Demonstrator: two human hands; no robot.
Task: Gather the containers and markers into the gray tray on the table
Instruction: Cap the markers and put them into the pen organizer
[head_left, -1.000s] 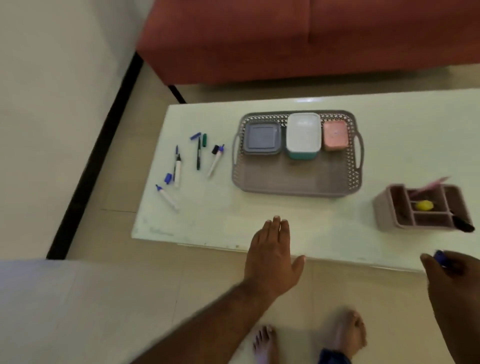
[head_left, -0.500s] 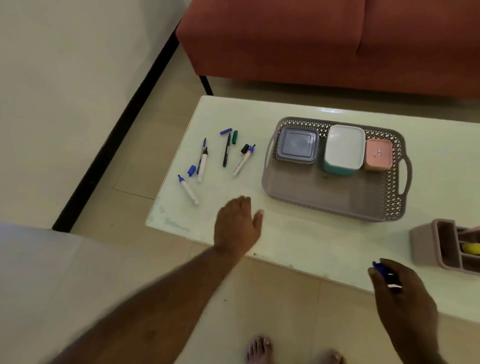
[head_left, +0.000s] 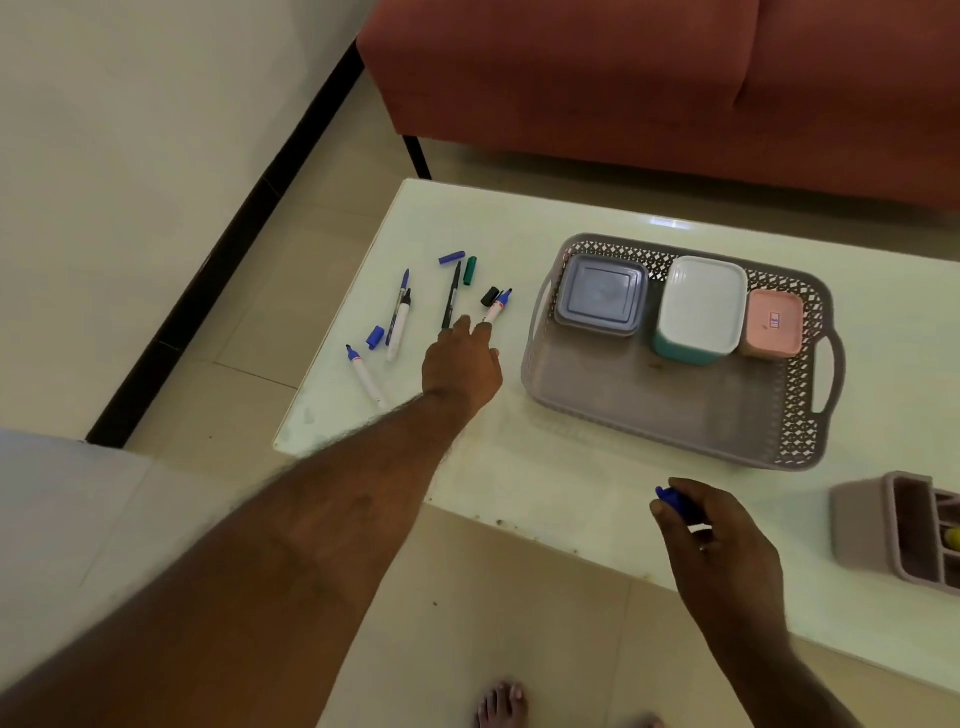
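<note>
The gray tray sits on the white table and holds a gray container, a white and teal container and a pink container along its far side. Several uncapped markers and loose caps lie left of the tray, among them a white marker with a blue tip, a black marker and another white marker. My left hand reaches over them, fingers extended, fingertips at the ends of the black and blue-tipped markers. My right hand pinches a blue marker cap near the table's front edge.
A mauve divided organizer stands at the right edge of the table, with something yellow inside. A red sofa runs behind the table. The wall with a black skirting lies to the left. My bare feet show on the tiled floor below.
My left hand has moved forward and left from the table's front edge to the loose markers. My right hand has risen a little with the blue cap. The view has shifted left.
</note>
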